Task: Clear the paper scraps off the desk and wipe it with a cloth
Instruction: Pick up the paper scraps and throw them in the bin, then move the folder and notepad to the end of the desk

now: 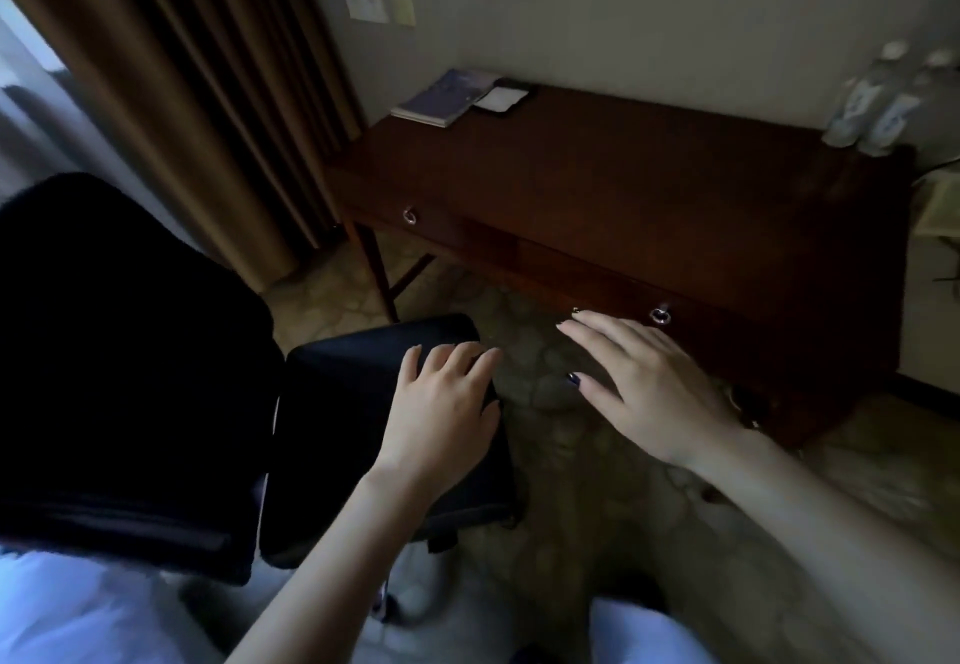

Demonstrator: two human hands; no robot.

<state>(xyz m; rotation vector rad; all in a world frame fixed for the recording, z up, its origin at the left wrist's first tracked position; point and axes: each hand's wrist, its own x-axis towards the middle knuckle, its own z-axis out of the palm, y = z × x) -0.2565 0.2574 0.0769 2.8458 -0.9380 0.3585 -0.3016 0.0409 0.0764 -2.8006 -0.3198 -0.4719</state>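
Left hand (441, 403): lies palm down on the near right part of a black chair seat (343, 419); fingers (460, 359) are close together and only lightly bent, holding nothing, the tips reaching the seat's far right edge.
Right hand (644, 388): held palm down above the carpet (571, 481), just on the near side of the desk front; fingers (597, 333) are straight and slightly spread, thumb out to the left, holding nothing. Whether the fingertips touch the desk front cannot be told.
Tabletop (623, 170): dark polished wood, far and right of both hands, set against the wall.
Paper (500, 98): one white piece lies at the tabletop's far left corner on a dark flat item, well apart from both hands.
Booklet (447, 97): bluish cover, just left of the white paper, at the same corner.
Bottles (872, 102): two clear ones with labels, upright at the far right corner, blurred.
Drawer pulls: one ring (410, 217) at the left of the desk front, another (661, 316) just beyond the right hand's fingertips.
Chair back (130, 351): black, at the near left.
Curtain (182, 92): brown, hanging left of the desk.
Wall plates (366, 6): two pale ones above the desk's left end.
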